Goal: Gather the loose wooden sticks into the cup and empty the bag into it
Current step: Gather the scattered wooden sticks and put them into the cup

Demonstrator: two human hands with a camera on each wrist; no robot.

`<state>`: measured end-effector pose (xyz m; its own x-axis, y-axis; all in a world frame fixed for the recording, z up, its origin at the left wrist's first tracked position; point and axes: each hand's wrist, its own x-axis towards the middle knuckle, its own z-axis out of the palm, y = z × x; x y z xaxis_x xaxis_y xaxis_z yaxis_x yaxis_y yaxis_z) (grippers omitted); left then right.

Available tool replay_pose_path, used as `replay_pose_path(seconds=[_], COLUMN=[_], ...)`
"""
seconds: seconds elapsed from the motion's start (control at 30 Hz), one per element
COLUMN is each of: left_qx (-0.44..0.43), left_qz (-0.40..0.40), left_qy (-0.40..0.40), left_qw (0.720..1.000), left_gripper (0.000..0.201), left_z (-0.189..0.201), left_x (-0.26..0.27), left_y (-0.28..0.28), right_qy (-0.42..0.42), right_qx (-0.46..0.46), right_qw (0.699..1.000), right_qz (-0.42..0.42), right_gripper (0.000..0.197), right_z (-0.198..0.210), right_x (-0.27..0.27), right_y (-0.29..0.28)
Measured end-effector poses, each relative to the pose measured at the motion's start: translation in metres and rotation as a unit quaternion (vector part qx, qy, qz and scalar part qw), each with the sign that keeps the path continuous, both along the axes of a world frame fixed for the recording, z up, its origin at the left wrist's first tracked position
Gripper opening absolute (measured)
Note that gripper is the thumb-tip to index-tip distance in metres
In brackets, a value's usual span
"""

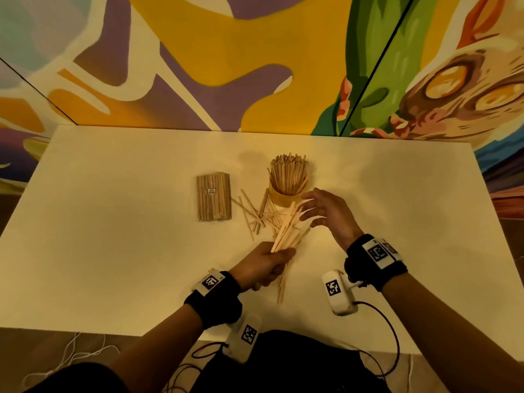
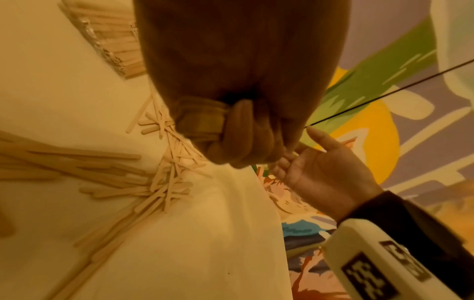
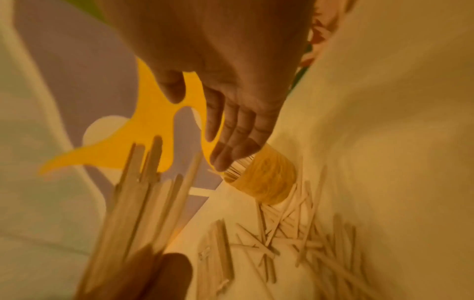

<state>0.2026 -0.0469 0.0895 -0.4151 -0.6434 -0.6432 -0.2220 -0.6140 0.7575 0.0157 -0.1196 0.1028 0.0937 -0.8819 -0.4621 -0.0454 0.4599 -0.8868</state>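
A tan cup (image 1: 285,197) packed with upright wooden sticks stands mid-table; the right wrist view shows it as well (image 3: 266,182). Loose sticks (image 1: 256,212) lie scattered just in front of it and to its left. My left hand (image 1: 262,266) grips a fanned bundle of sticks (image 1: 286,235), raised and pointing toward the cup. My right hand (image 1: 320,209) hovers open beside the bundle's tips, fingers spread, right of the cup's base. A clear bag of sticks (image 1: 214,196) lies flat left of the pile.
The white table (image 1: 113,222) ends at a colourful mural wall behind. Wrist cameras with cables hang at both wrists near the table's front edge. White cords lie on the floor at the lower left.
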Motion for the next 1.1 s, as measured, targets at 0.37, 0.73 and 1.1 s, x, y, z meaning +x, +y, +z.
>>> replay_pose_path(seconds=[0.37, 0.73, 1.1], left_qx=[0.02, 0.025, -0.102], left_qz=[-0.073, -0.115, -0.103], left_qy=[0.003, -0.039, -0.114], left_qw=[0.997, 0.992, 0.983], left_gripper=[0.039, 0.02, 0.027], left_z=[0.005, 0.004, 0.0], left_x=[-0.001, 0.001, -0.004], left_y=[0.005, -0.01, -0.019], right_qy=[0.102, 0.068, 0.001], right_qx=[-0.032, -0.021, 0.062], right_qw=[0.977, 0.967, 0.984], right_qz=[0.187, 0.246, 0.168], right_gripper=[0.028, 0.021, 0.025], right_z=[-0.005, 0.004, -0.004], right_x=[0.013, 0.021, 0.015], right_y=[0.016, 0.03, 0.03])
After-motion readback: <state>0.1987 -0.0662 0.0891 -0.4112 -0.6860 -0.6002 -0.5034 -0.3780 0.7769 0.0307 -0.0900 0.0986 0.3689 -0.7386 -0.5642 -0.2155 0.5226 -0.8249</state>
